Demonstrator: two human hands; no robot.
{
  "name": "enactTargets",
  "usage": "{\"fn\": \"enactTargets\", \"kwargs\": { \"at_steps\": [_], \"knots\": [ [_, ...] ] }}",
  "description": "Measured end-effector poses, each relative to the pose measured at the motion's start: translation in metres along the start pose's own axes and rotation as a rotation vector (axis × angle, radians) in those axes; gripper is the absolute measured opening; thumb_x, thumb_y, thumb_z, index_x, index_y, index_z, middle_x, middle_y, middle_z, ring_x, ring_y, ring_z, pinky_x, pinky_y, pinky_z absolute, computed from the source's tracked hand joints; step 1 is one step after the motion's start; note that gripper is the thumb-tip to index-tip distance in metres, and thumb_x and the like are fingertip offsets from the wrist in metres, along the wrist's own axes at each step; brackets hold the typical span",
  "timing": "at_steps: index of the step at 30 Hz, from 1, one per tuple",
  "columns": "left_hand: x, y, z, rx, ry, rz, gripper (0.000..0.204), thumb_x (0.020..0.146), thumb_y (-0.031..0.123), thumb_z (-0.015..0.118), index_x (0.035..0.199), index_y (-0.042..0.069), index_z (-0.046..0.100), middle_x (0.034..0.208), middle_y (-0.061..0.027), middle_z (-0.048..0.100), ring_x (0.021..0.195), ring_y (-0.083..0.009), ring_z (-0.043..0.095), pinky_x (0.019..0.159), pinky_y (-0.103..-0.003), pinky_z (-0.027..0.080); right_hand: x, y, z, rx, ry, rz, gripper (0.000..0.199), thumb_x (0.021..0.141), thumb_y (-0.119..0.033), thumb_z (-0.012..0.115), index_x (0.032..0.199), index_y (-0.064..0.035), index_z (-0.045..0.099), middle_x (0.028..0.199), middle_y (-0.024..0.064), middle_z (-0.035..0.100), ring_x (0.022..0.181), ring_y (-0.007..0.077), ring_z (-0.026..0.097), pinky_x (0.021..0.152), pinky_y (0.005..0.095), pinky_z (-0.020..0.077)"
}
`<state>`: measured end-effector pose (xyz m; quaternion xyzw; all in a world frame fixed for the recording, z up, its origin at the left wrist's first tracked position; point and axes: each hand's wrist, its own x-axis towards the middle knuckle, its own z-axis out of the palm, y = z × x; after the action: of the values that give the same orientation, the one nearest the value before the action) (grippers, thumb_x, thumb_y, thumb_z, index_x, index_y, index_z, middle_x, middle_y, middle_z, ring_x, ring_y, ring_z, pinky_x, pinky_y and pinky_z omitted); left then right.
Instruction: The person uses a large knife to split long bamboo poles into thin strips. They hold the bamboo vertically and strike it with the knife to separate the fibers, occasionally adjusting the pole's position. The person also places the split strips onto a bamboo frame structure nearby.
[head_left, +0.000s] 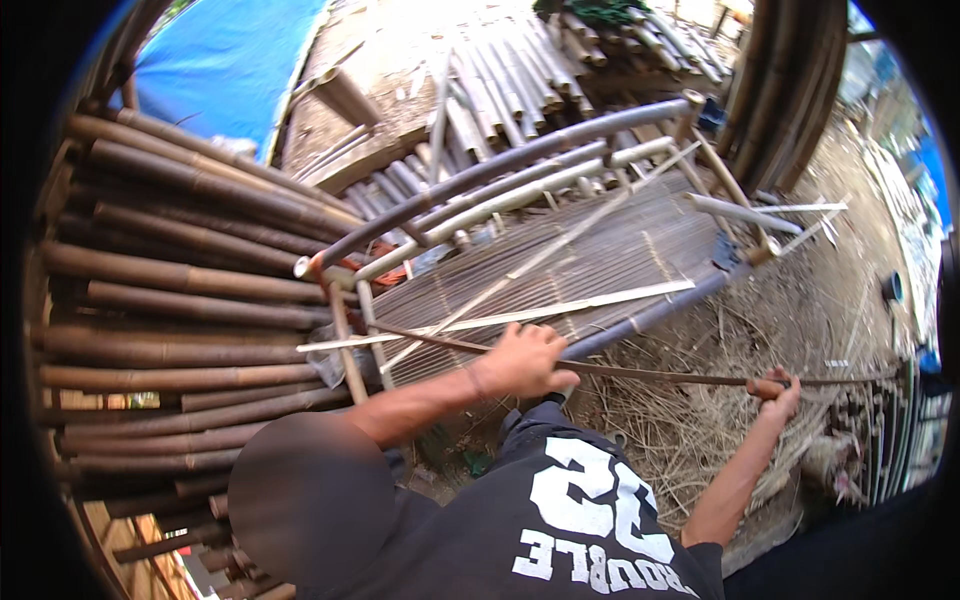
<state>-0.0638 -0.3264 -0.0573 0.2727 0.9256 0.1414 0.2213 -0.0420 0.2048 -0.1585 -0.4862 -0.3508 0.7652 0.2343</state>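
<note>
A long, thin, dark brown bamboo strip (pixel 660 376) runs from the bamboo bench on the left across my lap to the far right. My left hand (pixel 525 362) is closed over it near the bench's front edge, palm down. Out to the right, my right hand (pixel 785 394) grips a short brown wooden handle-like piece (pixel 765 387) set against the strip; any blade on it is hidden. Behind my left hand, the bench's slatted seat (pixel 600 262) carries pale split strips, one of them a long pale strip (pixel 590 300) lying just beyond my fingers.
Thick bamboo poles (pixel 200 272) are stacked at the left. More cut poles (pixel 500 85) lie behind the bench's rail (pixel 500 175). A blue tarp (pixel 220 70) hangs at the upper left. Bamboo shavings (pixel 660 420) cover the ground by my legs. A pole bundle (pixel 785 90) stands at the upper right.
</note>
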Motion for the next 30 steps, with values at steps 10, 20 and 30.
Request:
{"fn": "enactTargets", "kwargs": {
  "at_steps": [10,20,30],
  "knots": [
    [-0.058,-0.021,-0.017,-0.256,1.313,-0.252,0.046,0.087,0.029,0.066,0.122,0.001,0.056,0.123,-0.0191,0.052,0.117,-0.0335,0.050,0.102,-0.045,0.039,0.022,0.011,0.021,-0.057,0.036,0.050,0.027,0.098,-0.028,0.051,0.102,-0.0008,0.049,0.095,0.0122,0.065,0.088,0.0279,0.065,0.085,0.0430,0.0564],
    [-0.122,-0.040,-0.027,-0.401,-0.192,-0.304,0.036,0.085,0.039,0.067,0.092,0.003,0.069,0.090,-0.0164,0.067,0.087,-0.0339,0.063,0.073,-0.041,0.050,0.083,0.017,-0.007,-0.156,0.012,0.164,0.029,0.097,-0.025,0.050,0.109,0.0014,0.047,0.098,0.0137,0.064,0.088,0.0297,0.064,0.079,0.0414,0.0576],
    [-0.056,0.037,-0.094,-0.207,1.925,-0.580,0.073,0.095,0.039,0.059,0.142,-0.006,0.028,0.138,-0.0210,0.041,0.130,-0.0303,0.040,0.110,-0.048,0.029,0.065,0.076,-0.078,0.084,0.312,0.313,0.029,0.100,-0.023,0.045,0.110,0.0033,0.044,0.085,0.0134,0.061,0.070,0.0222,0.065,0.062,0.0342,0.0620]
  ]
}}
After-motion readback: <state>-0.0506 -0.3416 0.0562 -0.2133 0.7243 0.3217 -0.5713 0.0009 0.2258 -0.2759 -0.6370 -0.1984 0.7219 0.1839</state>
